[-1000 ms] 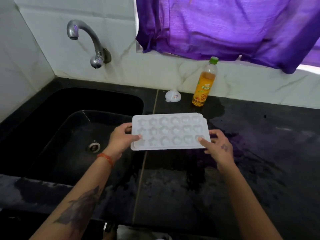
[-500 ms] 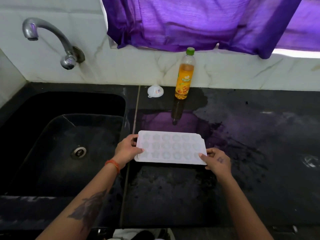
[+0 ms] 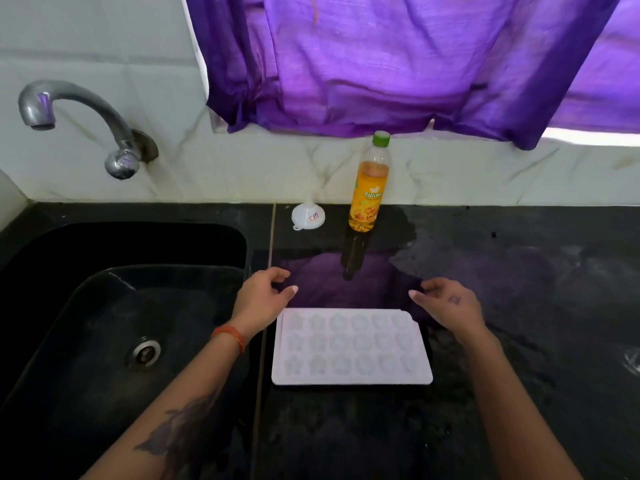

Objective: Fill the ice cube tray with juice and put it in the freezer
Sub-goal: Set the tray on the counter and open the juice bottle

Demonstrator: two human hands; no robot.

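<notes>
A white ice cube tray (image 3: 351, 378) with star-shaped cells lies flat on the black countertop (image 3: 502, 393), its cells empty. My left hand (image 3: 260, 299) hovers just beyond the tray's far left corner, fingers apart, holding nothing. My right hand (image 3: 450, 306) hovers past the far right corner, also open and apart from the tray. A juice bottle (image 3: 369, 188) with orange liquid and a green cap stands upright at the back against the wall. A small white funnel (image 3: 307, 216) lies beside it on the left.
A black sink (image 3: 114, 327) with a metal drain fills the left side, its edge close to the tray. A metal tap (image 3: 79, 119) juts from the tiled wall above it. A purple curtain (image 3: 398, 60) hangs over the bottle. The counter looks wet in patches.
Both hands set the tray down on the counter and let go of it. They have lifted away towards the far side of the tray.
</notes>
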